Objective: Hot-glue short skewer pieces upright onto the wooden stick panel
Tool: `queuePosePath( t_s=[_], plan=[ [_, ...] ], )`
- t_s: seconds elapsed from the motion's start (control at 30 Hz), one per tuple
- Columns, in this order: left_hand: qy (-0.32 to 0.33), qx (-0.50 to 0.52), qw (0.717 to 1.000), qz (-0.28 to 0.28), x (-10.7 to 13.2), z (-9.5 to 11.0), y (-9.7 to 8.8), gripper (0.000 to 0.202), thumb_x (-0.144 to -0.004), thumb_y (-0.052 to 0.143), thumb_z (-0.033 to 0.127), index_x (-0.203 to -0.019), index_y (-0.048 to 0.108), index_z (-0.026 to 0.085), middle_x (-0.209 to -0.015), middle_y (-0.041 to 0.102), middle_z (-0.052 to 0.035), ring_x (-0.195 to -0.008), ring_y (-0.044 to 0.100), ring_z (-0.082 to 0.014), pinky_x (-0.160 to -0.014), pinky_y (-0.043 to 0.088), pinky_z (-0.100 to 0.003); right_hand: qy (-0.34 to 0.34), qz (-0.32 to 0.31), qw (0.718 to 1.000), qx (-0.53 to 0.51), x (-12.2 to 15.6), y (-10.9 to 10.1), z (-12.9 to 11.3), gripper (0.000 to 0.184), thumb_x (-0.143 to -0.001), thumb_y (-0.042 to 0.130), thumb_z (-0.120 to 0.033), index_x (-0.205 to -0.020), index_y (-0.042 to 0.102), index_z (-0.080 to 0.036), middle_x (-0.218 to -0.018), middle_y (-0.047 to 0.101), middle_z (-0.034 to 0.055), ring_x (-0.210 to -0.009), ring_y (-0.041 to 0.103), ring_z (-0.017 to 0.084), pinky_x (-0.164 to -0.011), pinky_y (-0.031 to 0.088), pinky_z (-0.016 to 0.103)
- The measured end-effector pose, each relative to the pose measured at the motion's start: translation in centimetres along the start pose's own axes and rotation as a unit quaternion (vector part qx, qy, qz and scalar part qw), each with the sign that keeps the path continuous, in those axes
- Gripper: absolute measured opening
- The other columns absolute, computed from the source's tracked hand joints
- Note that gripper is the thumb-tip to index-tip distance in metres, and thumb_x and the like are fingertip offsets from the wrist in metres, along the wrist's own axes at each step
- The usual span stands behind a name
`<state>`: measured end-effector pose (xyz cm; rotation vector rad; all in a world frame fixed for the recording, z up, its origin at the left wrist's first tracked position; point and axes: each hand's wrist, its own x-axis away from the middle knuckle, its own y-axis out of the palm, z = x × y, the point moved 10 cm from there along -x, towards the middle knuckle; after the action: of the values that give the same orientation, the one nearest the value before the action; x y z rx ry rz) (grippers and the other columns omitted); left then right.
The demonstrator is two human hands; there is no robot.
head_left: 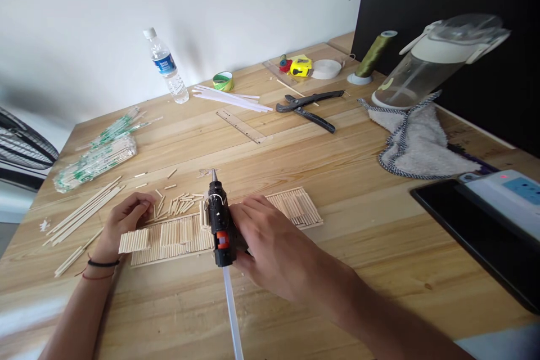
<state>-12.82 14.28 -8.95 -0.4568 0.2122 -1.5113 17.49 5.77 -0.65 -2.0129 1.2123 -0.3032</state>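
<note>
Your right hand has its grip clamped on the glue gun, nozzle toward 12 o'clock over the stick panel. Your left hand, fingers curled, presses the panel's 9 o'clock end on the tabletop.

The right hand hides the glue gun's handle; water bottle label is unreadable.

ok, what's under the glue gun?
The glue gun lies on a flat panel of wooden sticks, which rests on the table. The right hand holds the gun, hiding the panel's middle section.
</note>
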Motion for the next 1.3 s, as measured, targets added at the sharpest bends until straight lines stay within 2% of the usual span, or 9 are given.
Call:
queuePosePath(
  t_s=[0.13, 0.4, 0.67, 1.13, 1.3],
  plan=[
    [0.002, -0.004, 1.0, 0.008, -0.2, -0.2, -0.3, 0.03, -0.077, 0.077, 0.047, -0.089, 0.076, 0.02, -0.072, 0.064, -0.0014, -0.066, 0.055, -0.0168, -0.058, 0.041, -0.027, 0.008, -0.006, 1.0, 0.01, 0.0, 0.1, 0.1, 0.019, -0.088, 0.077, -0.018, -0.099, 0.062, -0.017, -0.1, 0.073, 0.0069, -0.094, 0.063, 0.025, -0.092, 0.045, 0.038],
    [0.004, 0.0, 1.0, -0.007, 0.0, -0.2, -0.2, 0.025, -0.083, 0.076, 0.043, -0.093, 0.077, 0.02, -0.075, 0.065, -0.0011, -0.067, 0.054, -0.0148, -0.059, 0.04, -0.026, 0.02, -0.029, 0.999, 0.002, -0.1, 0.4, 0.2, 0.015, -0.089, 0.074, -0.015, -0.099, 0.064, -0.014, -0.103, 0.073, 0.0088, -0.096, 0.062, 0.025, -0.095, 0.045, 0.04],
    [0.006, -0.005, 1.0, 0.007, 0.1, 1.0, 0.2, 0.029, -0.074, 0.081, 0.043, -0.087, 0.075, 0.017, -0.07, 0.064, -0.0004, -0.062, 0.054, -0.0136, -0.057, 0.04, -0.025, 0.014, -0.026, 1.0, 0.001, -0.1, 0.2, 0.1, 0.015, -0.089, 0.073, -0.014, -0.1, 0.063, -0.015, -0.102, 0.073, 0.0087, -0.096, 0.062, 0.025, -0.093, 0.045, 0.039],
    [0.016, -0.03, 0.999, -0.001, 0.1, 0.7, 0.0, 0.031, -0.08, 0.075, 0.048, -0.089, 0.074, 0.018, -0.072, 0.063, 0.0006, -0.062, 0.051, -0.0129, -0.056, 0.037, -0.025, 0.008, -0.022, 1.0, 0.002, -0.1, 0.3, 0.1, 0.018, -0.086, 0.075, -0.013, -0.099, 0.062, -0.016, -0.101, 0.073, 0.0076, -0.094, 0.062, 0.026, -0.095, 0.044, 0.039],
    [0.013, -0.019, 1.0, 0.01, 0.2, 1.1, 0.1, 0.032, -0.074, 0.08, 0.048, -0.085, 0.075, 0.019, -0.07, 0.064, 0.0005, -0.064, 0.054, -0.0131, -0.059, 0.04, -0.024, -0.002, -0.004, 1.0, -0.002, 0.0, 0.1, 0.1, 0.017, -0.087, 0.074, -0.013, -0.099, 0.062, -0.016, -0.1, 0.073, 0.0078, -0.094, 0.062, 0.026, -0.094, 0.045, 0.04]
  ],
)
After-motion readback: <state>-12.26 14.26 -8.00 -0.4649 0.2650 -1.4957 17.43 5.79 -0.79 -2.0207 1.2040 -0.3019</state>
